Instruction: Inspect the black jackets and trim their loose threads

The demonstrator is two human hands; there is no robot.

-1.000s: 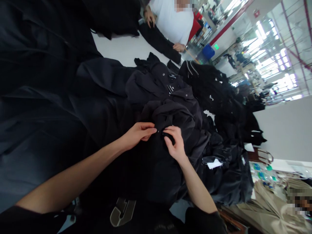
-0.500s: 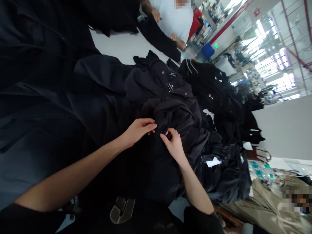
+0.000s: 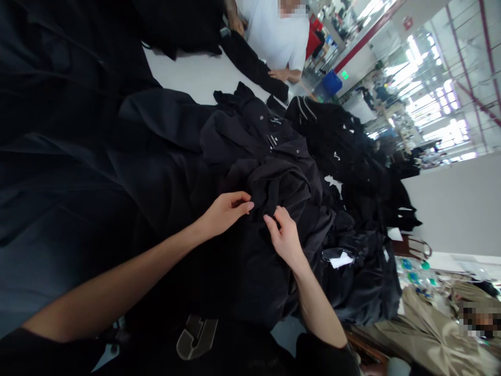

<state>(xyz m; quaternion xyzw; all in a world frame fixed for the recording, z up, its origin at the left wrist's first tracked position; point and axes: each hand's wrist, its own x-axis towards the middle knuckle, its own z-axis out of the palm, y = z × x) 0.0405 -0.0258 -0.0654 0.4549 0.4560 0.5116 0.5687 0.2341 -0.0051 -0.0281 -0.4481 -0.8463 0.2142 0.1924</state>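
Note:
A dark garment (image 3: pixel 235 133) lies spread and bunched in front of me, with snap buttons and a neck label (image 3: pixel 277 139) near its collar. My left hand (image 3: pixel 224 215) comes in from the left, thumb and forefinger pinched on a fold of the black fabric. Close by on the right, my right hand (image 3: pixel 287 237) also pinches the cloth between thumb and fingers. A small gap of dark fabric separates the fingertips. The exact seam or edge between them is too dark to make out.
More black garments (image 3: pixel 336 136) are heaped to the right, one with a white tag (image 3: pixel 341 259). Across the white table (image 3: pixel 183 73), a person in a white shirt (image 3: pixel 270 31) handles a black piece (image 3: pixel 254 65). Beige cloth (image 3: pixel 426 329) lies at the lower right.
My right hand has shifted slightly right, widening the gap from my left hand, which has barely moved. The co-worker's hands across the table have moved a little along the black piece.

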